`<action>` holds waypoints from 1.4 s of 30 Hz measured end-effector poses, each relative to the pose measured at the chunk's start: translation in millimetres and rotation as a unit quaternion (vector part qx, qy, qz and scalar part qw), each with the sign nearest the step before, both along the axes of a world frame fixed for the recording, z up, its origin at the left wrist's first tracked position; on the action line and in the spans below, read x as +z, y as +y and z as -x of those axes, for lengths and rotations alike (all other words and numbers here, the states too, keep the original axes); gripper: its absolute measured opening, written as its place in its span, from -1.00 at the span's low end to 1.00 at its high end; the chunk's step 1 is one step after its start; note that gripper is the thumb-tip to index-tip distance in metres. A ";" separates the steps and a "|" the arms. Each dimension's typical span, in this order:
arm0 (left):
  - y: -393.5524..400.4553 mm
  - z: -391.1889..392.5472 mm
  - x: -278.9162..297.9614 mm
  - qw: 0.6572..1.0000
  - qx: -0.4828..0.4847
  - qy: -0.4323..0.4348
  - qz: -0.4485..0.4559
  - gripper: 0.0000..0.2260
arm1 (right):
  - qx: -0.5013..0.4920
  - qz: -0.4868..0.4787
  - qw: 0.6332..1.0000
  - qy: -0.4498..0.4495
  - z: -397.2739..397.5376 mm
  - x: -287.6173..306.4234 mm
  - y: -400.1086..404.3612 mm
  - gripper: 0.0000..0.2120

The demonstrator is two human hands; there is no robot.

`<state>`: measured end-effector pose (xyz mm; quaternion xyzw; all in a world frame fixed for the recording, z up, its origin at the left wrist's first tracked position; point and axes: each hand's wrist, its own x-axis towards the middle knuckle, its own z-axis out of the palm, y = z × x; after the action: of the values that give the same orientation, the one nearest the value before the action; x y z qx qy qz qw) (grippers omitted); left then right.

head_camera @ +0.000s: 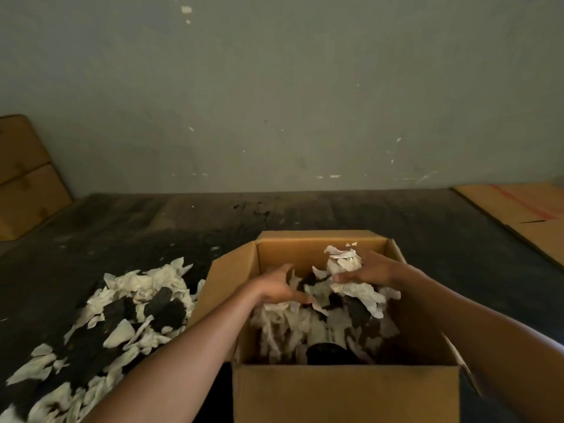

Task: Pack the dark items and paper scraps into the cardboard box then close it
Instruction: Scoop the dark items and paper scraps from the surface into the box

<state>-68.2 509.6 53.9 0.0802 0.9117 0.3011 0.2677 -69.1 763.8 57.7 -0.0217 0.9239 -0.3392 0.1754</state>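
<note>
Open brown cardboard box (345,392) sits on the dark floor, flaps up, half-full of torn white paper scraps (283,319) and black chunks (355,309). Right hand (370,271) grips a crumpled white paper wad (345,261) over it; left hand (276,286) hovers splayed, empty. More scraps piled left (122,303).

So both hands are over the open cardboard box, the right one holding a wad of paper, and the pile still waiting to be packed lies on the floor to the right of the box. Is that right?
Not quite. The head view shows the pile of paper scraps and dark pieces on the floor to the left of the cardboard box, not the right. The rest holds: both hands are over the open box, the left hand spread, the right hand holding a wad of paper.
</note>
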 end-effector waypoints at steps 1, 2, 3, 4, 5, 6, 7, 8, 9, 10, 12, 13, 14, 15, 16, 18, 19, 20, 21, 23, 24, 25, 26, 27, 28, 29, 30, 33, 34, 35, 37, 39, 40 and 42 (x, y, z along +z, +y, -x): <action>1.1 1.9 1.5 1.000 -0.003 0.009 0.022 -0.07 | -0.006 -0.019 1.000 0.001 0.6 3.3 1.6 0.05; 3.0 3.6 0.9 0.999 -0.007 0.027 0.031 -0.10 | -0.014 -0.035 0.999 0.004 -0.6 6.2 3.0 0.06; 4.7 3.5 0.0 0.998 -0.012 0.051 0.031 -0.16 | -0.023 -0.047 0.999 0.011 -1.7 7.6 3.0 0.03; 6.8 2.6 -2.9 0.997 -0.016 0.069 0.031 -0.21 | -0.032 -0.055 0.998 0.018 -3.5 6.1 3.5 0.01; 8.6 2.2 -7.2 0.996 -0.020 0.081 0.032 -0.24 | -0.040 -0.067 0.997 0.026 -3.9 2.2 4.5 0.03; 9.2 2.4 -14.8 0.996 -0.022 0.081 0.038 -0.26 | -0.047 -0.081 0.995 0.028 -5.0 -2.7 4.4 0.07; 10.1 1.4 -22.3 0.996 -0.030 0.075 0.047 -0.26 | -0.053 -0.096 0.994 0.029 -5.7 -10.7 4.8 0.11; 11.4 -0.3 -30.5 0.995 -0.040 0.067 0.066 -0.27 | -0.055 -0.112 0.992 0.025 -7.7 -18.4 5.6 0.15; 12.6 -3.2 -38.3 0.992 -0.058 0.059 0.094 -0.29 | -0.052 -0.130 0.990 0.020 -7.7 -29.4 7.7 0.17; 13.5 -7.1 -45.3 0.987 -0.081 0.043 0.132 -0.32 | -0.040 -0.151 0.988 0.004 -9.5 -38.0 9.6 0.18; 13.7 -14.6 -58.8 0.967 -0.129 -0.013 0.218 -0.37 | 0.032 -0.216 0.975 -0.034 -16.6 -52.2 9.4 0.11; 13.3 -16.7 -65.0 0.954 -0.148 -0.042 0.257 -0.38 | 0.085 -0.251 0.963 -0.047 -19.9 -56.4 8.5 -0.01; 13.5 -17.4 -69.1 0.943 -0.160 -0.063 0.285 -0.39 | 0.121 -0.267 0.954 -0.063 -20.1 -57.7 8.5 -0.16; 14.0 -16.5 -71.2 0.936 -0.167 -0.071 0.302 -0.40 | 0.133 -0.261 0.954 -0.069 -18.4 -55.7 8.6 -0.31; 14.5 -14.6 -72.6 0.933 -0.167 -0.074 0.309 -0.40 | 0.122 -0.251 0.958 -0.068 -15.1 -51.6 9.4 -0.41; 16.6 -11.3 -71.4 0.936 -0.161 -0.067 0.307 -0.40 | 0.103 -0.235 0.966 -0.032 -10.5 -43.3 10.5 -0.46; 18.1 -11.3 -72.0 0.935 -0.167 -0.060 0.308 -0.40 | 0.100 -0.235 0.967 -0.022 -10.5 -42.2 11.2 -0.43; 19.7 -13.3 -72.0 0.931 -0.182 -0.063 0.309 -0.41 | 0.114 -0.246 0.962 -0.040 -14.4 -41.0 10.2 -0.40; 21.4 -16.0 -73.7 0.925 -0.203 -0.076 0.312 -0.41 | 0.141 -0.261 0.953 -0.070 -20.0 -44.5 8.3 -0.39; 24.4 -24.2 -78.6 0.908 -0.243 -0.128 0.316 -0.47 | 0.186 -0.299 0.922 -0.161 -33.3 -56.3 8.8 -0.38; 25.0 -27.2 -80.7 0.904 -0.253 -0.147 0.313 -0.52 | 0.186 -0.303 0.915 -0.191 -35.1 -57.1 11.6 -0.40; 25.1 -30.2 -78.6 0.904 -0.255 -0.152 0.307 -0.56 | 0.179 -0.285 0.921 -0.197 -35.1 -54.3 13.5 -0.45; 25.9 -32.2 -73.8 0.909 -0.251 -0.142 0.300 -0.57 | 0.167 -0.265 0.932 -0.181 -34.8 -49.6 13.8 -0.50; 26.2 -33.1 -68.3 0.915 -0.244 -0.124 0.295 -0.58 | 0.156 -0.244 0.947 -0.143 -33.6 -47.9 16.0 -0.53; 26.2 -33.7 -65.6 0.920 -0.238 -0.107 0.292 -0.58 | 0.152 -0.243 0.952 -0.108 -32.6 -48.7 18.0 -0.53; 25.7 -35.2 -64.4 0.922 -0.238 -0.099 0.288 -0.59 | 0.158 -0.244 0.952 -0.098 -36.0 -47.9 17.8 -0.54; 24.7 -36.6 -66.1 0.921 -0.242 -0.112 0.285 -0.59 | 0.186 -0.269 0.936 -0.127 -42.0 -48.2 15.6 -0.55; 19.8 -42.7 -79.2 0.904 -0.254 -0.198 0.280 -0.56 | 0.270 -0.327 0.874 -0.237 -59.6 -58.9 11.7 -0.61; 19.1 -44.1 -79.1 0.901 -0.256 -0.207 0.281 -0.56 | 0.269 -0.325 0.874 -0.242 -59.5 -56.6 11.8 -0.63; 19.0 -43.8 -77.1 0.902 -0.254 -0.209 0.278 -0.56 | 0.250 -0.312 0.885 -0.237 -56.3 -51.2 10.9 -0.65; 20.6 -39.7 -69.2 0.908 -0.250 -0.205 0.267 -0.59 | 0.212 -0.288 0.912 -0.202 -44.6 -43.5 11.3 -0.69; 21.0 -31.7 -61.3 0.924 -0.225 -0.170 0.257 -0.60 | 0.190 -0.283 0.923 -0.178 -32.4 -45.5 12.0 -0.68; 20.5 -25.2 -60.7 0.935 -0.201 -0.148 0.251 -0.61 | 0.191 -0.295 0.918 -0.186 -29.4 -47.9 9.7 -0.67; 18.4 -12.8 -62.5 0.951 -0.168 -0.093 0.241 -0.62 | 0.208 -0.344 0.890 -0.214 -22.7 -60.4 8.7 -0.59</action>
<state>-55.3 528.1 -8.6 0.1373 0.9017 0.0289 0.4091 -46.5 772.4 -2.7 -0.0789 0.8974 0.0473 0.4316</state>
